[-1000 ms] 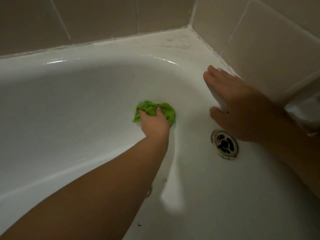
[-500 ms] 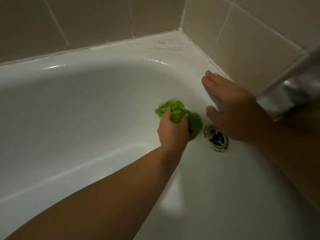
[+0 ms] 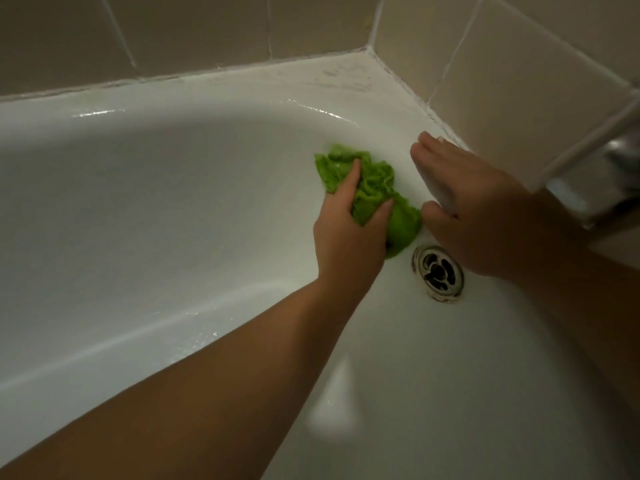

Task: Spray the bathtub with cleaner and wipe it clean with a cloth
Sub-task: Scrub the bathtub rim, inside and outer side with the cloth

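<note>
My left hand [image 3: 348,233] grips the green cloth [image 3: 372,192] near the bathtub [image 3: 173,202] corner; my right hand [image 3: 485,209] rests flat, fingers straight, on its end wall.

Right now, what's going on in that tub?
A person is wiping the inside of a white bathtub. The left hand grips a crumpled green cloth against the tub's inner wall, just above the metal drain. The right hand rests with straight fingers on the tub's end by the tiled wall. No spray bottle is in view.
</note>
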